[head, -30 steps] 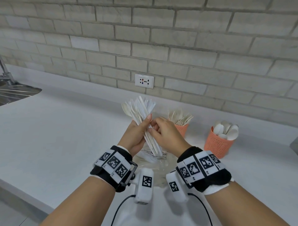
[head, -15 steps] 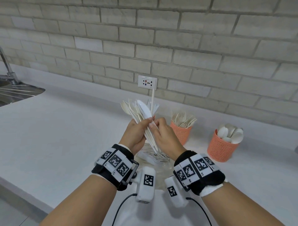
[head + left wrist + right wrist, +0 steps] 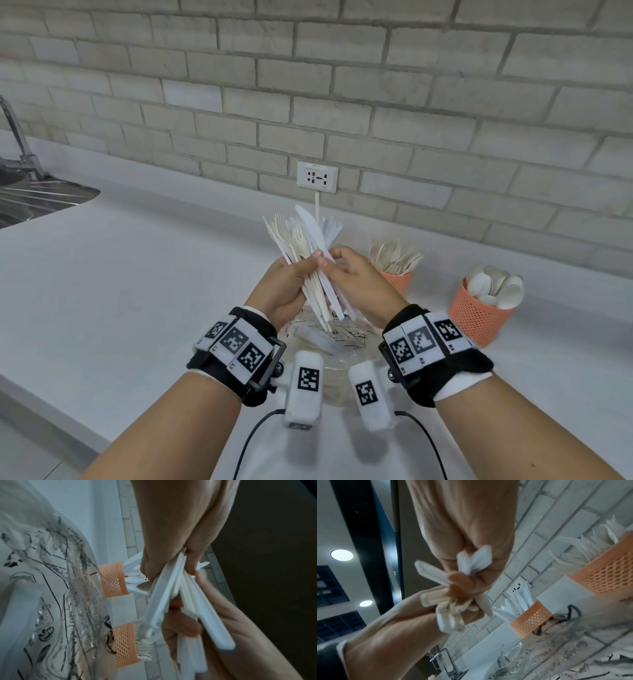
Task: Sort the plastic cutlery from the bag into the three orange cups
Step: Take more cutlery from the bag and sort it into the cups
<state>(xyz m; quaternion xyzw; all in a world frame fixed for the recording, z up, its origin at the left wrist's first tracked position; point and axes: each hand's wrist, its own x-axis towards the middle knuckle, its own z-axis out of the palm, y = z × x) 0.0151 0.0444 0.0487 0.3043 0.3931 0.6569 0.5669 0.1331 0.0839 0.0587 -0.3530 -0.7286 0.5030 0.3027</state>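
Note:
A fanned bundle of white plastic cutlery (image 3: pixel 301 236), forks and knives mixed, stands in my left hand (image 3: pixel 301 270), which grips it above a clear printed bag (image 3: pixel 329 342). My right hand (image 3: pixel 342 270) pinches a few pieces at the bundle's right side; one thin handle (image 3: pixel 317 205) sticks up above the rest. In the right wrist view my right hand (image 3: pixel 471 577) curls round white pieces. An orange cup of forks (image 3: pixel 397 279) and one of spoons (image 3: pixel 479 315) stand to the right. The cup of knives (image 3: pixel 530 619) is hidden behind my hands in the head view.
White counter (image 3: pixel 137 291) runs to a brick wall with a socket (image 3: pixel 317 177). A steel sink (image 3: pixel 34 198) and tap (image 3: pixel 17 137) are at the far left. The counter's front edge runs along the lower left. Cables trail from my wrist cameras.
One thin handle has slid up out of the bundle between my hands. Both hands have stayed together above the bag, and the camera has tilted slightly.

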